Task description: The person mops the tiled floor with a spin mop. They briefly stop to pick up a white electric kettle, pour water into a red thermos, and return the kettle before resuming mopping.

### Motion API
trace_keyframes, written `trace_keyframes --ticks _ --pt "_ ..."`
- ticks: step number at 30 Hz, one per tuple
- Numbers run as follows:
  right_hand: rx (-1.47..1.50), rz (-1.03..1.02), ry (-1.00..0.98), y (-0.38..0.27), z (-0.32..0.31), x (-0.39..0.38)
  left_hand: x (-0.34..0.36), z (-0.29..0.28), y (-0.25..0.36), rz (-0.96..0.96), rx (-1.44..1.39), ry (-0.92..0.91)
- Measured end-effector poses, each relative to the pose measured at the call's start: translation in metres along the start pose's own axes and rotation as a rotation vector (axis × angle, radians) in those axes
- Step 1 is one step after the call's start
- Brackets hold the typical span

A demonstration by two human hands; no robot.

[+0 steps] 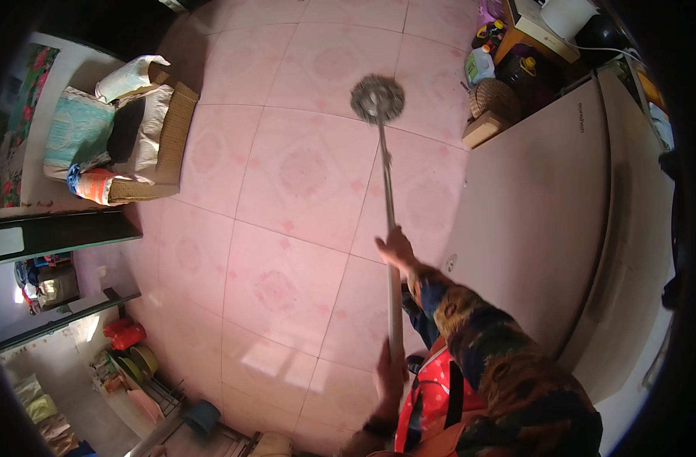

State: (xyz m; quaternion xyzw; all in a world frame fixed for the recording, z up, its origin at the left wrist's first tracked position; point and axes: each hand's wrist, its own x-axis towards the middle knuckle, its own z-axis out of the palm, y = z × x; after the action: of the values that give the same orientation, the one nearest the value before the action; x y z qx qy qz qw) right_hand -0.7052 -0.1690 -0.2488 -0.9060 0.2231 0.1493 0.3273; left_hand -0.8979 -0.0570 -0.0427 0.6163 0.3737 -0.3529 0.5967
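Observation:
A mop [387, 179] with a long metal pole stretches away from me over the pink tiled floor [302, 175]. Its round grey shaggy head [377, 99] lies flat on the tiles near the far side. My right hand [397, 250], at the end of a patterned sleeve, is closed around the middle of the pole. Closer to my body, my left hand [390, 373] grips the pole near its lower end, its fingers partly hidden behind the pole. A red polka-dot apron [432, 388] shows beside the pole.
A large white appliance [531, 198] stands close on my right. Beyond it are a woven basket [491, 97], a cardboard box [485, 129] and a jug [480, 67]. A wicker armchair [182, 126] with cloths stands at the left; a blue-grey bucket [201, 417] sits at the lower left.

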Motion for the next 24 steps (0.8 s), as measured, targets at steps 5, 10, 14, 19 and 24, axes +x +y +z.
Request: trace_keyframes --ticks 5,10,14,19,24 --pt "0.216 0.228 -0.203 -0.036 0.004 0.072 0.11 0.005 0.063 0.132 -0.159 -0.044" --pt "-0.457 -0.49 -0.025 -0.017 0.043 -0.124 -0.017 -0.047 -0.015 -0.183 -0.078 0.076" --pt "0.08 0.198 -0.742 -0.004 0.039 -0.299 -0.138 -0.078 -0.042 -0.327 0.276 0.219" --pt "-0.167 -0.481 -0.673 -0.05 0.051 -0.214 -0.096 -0.069 -0.008 -0.286 0.009 0.221" --pt "0.159 0.027 -0.42 -0.136 0.051 -0.012 0.051 -0.06 0.052 0.087 -0.502 -0.029"
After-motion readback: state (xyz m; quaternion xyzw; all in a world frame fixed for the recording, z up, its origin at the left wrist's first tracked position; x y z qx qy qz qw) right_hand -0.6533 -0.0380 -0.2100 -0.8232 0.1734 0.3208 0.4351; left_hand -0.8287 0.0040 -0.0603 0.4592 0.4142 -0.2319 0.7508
